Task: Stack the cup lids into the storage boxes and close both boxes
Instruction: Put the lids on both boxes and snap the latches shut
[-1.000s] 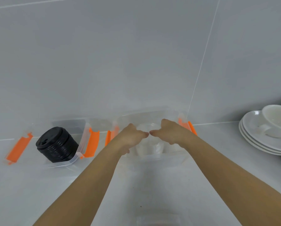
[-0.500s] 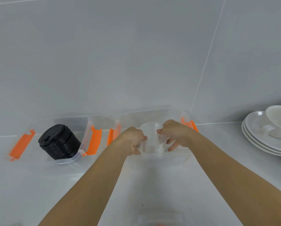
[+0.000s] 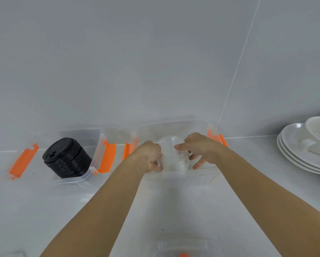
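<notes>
Fingers (image 3: 180,146) of both my hands pinch the clear lids (image 3: 174,156) from either side, left hand (image 3: 150,157) facing right hand (image 3: 201,150). I judge this grip keeps the stack straight inside the right box (image 3: 198,176). Black lids (image 3: 66,158) sit in the left box (image 3: 97,140); neither box is closed.

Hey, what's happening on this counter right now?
A person grips a stack of clear cup lids between the left hand and right hand, inside the right storage box. A stack of black cup lids already sits in the left storage box. Neither box has its lid on.
</notes>
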`<state>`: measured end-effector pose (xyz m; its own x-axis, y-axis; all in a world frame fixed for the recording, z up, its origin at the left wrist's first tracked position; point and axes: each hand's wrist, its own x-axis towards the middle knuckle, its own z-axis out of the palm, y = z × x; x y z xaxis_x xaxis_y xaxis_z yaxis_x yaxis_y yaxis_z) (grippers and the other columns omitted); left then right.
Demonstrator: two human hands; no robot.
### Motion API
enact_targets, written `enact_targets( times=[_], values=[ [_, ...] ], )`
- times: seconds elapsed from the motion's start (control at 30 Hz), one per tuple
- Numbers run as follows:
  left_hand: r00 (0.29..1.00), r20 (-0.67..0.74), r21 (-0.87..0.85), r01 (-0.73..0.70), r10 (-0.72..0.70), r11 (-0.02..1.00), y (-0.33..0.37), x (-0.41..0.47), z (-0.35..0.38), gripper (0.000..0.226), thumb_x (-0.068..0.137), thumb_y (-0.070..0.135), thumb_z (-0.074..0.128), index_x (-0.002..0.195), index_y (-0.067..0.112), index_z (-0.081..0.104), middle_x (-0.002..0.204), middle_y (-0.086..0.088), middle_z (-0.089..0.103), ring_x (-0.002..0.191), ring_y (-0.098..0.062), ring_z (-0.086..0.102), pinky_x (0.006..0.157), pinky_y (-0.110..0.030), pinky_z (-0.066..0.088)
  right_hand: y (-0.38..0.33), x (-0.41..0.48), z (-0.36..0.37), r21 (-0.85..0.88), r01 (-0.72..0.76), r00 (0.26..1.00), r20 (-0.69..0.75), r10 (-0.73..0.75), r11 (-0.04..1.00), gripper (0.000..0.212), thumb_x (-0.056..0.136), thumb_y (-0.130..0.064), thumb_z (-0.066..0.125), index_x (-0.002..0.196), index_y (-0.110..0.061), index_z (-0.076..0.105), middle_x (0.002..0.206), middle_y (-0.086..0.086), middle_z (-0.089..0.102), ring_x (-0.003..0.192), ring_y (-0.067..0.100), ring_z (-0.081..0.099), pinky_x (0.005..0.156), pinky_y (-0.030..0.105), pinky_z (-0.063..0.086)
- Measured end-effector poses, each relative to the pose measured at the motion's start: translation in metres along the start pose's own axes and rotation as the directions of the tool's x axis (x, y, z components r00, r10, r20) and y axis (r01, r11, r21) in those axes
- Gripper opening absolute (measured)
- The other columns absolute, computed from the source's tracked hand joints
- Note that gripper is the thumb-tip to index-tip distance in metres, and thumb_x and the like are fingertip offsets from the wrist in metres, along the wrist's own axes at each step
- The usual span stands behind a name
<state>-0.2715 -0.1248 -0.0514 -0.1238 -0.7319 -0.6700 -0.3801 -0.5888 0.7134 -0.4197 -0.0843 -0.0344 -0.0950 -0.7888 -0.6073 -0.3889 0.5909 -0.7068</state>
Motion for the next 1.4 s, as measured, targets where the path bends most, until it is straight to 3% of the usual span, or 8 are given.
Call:
enact_targets(
  times=[0.1, 0.27, 0.67, 0.77, 0.97, 1.07, 1.23, 1.4],
  values=[
    [1.0, 0.011, 0.019, 0.004, -0.004, 1.0, 0.0, -0.001, -0.001, 0.028, 0.091, -0.012, 0.036, 0.113, -0.003, 0.051, 0.106, -0.019, 0.055, 0.088, -0.034, 0.053, 0.073, -0.043, 0.049, 0.0, 0.0, 0.0, -0.001, 0.011, 1.0, 0.001, -0.011, 1.0, 0.028, 0.086, -0.026, 0.063, 0.104, -0.005, 0.057, 0.118, 0.013, 0.06, 0.098, 0.033, 0.058, 0.08, 0.05, 0.055],
    [1.0, 0.023, 0.025, 0.019, -0.019, 1.0, 0.001, -0.003, -0.001, 0.038, 0.092, -0.011, 0.039, 0.128, -0.005, 0.048, 0.132, -0.023, 0.05, 0.118, -0.04, 0.051, 0.098, -0.054, 0.045, 0.0, 0.0, 0.0, -0.008, 0.01, 1.0, -0.011, -0.01, 1.0, 0.031, 0.088, -0.024, 0.062, 0.109, -0.002, 0.058, 0.116, 0.014, 0.061, 0.094, 0.031, 0.059, 0.078, 0.049, 0.056],
    [1.0, -0.001, 0.026, 0.022, -0.022, 0.999, 0.0, 0.0, -0.003, 0.031, 0.091, -0.007, 0.04, 0.118, -0.003, 0.055, 0.125, -0.021, 0.057, 0.098, -0.032, 0.056, 0.087, -0.051, 0.05, 0.0, 0.001, 0.001, -0.04, 0.022, 0.999, -0.039, -0.024, 0.999, 0.037, 0.088, -0.029, 0.061, 0.115, -0.004, 0.056, 0.117, 0.012, 0.061, 0.1, 0.031, 0.06, 0.082, 0.043, 0.054],
    [1.0, -0.025, -0.006, 0.011, -0.011, 1.0, 0.001, 0.0, -0.003, 0.029, 0.091, -0.003, 0.041, 0.116, 0.002, 0.055, 0.124, -0.013, 0.056, 0.11, -0.029, 0.054, 0.082, -0.044, 0.046, 0.0, 0.003, 0.001, -0.042, 0.049, 0.996, -0.073, -0.052, 0.998, 0.03, 0.087, -0.03, 0.06, 0.106, -0.007, 0.055, 0.111, 0.009, 0.061, 0.097, 0.027, 0.058, 0.083, 0.04, 0.052],
    [0.997, -0.06, -0.063, -0.06, 0.057, 0.996, 0.009, -0.007, -0.003, 0.042, 0.088, 0.008, 0.055, 0.13, 0.007, 0.049, 0.138, -0.01, 0.048, 0.125, -0.026, 0.046, 0.106, -0.037, 0.036, -0.005, 0.003, -0.003, -0.108, 0.093, 0.984, -0.139, -0.107, 0.99, 0.032, 0.088, -0.032, 0.059, 0.106, -0.006, 0.055, 0.094, 0.004, 0.055, 0.089, 0.023, 0.057, 0.081, 0.037, 0.05],
    [0.986, -0.07, 0.016, -0.152, 0.153, 0.988, 0.016, -0.02, -0.006, 0.048, 0.087, 0.018, 0.06, 0.132, 0.009, 0.046, 0.142, -0.005, 0.043, 0.127, -0.023, 0.041, 0.099, -0.032, 0.035, -0.01, -0.003, -0.008, -0.148, 0.131, 0.973, -0.169, -0.155, 0.98, 0.041, 0.087, -0.036, 0.059, 0.114, -0.006, 0.053, 0.102, 0.006, 0.054, 0.094, 0.025, 0.058, 0.083, 0.039, 0.05],
    [0.902, -0.095, 0.2, -0.398, 0.422, 0.895, 0.023, -0.055, -0.016, 0.08, 0.082, 0.05, 0.061, 0.147, 0.025, 0.022, 0.153, 0.0, 0.03, 0.137, -0.02, 0.034, 0.093, -0.028, 0.027, -0.014, -0.025, -0.017, -0.25, 0.246, 0.917, -0.252, -0.308, 0.937, 0.071, 0.081, -0.053, 0.06, 0.139, -0.019, 0.035, 0.139, 0.004, 0.046, 0.12, 0.022, 0.049, 0.085, 0.029, 0.034],
    [0.659, -0.148, 0.527, -0.578, 0.737, 0.623, 0.013, -0.1, -0.025, 0.077, 0.084, 0.057, 0.051, 0.148, 0.026, 0.02, 0.153, 0.001, 0.03, 0.139, -0.018, 0.029, 0.106, -0.034, 0.028, -0.012, -0.063, -0.018, -0.245, 0.374, 0.827, -0.35, -0.441, 0.895, 0.08, 0.075, -0.061, 0.06, 0.142, -0.029, 0.028, 0.14, 0.004, 0.045, 0.124, 0.02, 0.047, 0.088, 0.029, 0.036]
  ],
)
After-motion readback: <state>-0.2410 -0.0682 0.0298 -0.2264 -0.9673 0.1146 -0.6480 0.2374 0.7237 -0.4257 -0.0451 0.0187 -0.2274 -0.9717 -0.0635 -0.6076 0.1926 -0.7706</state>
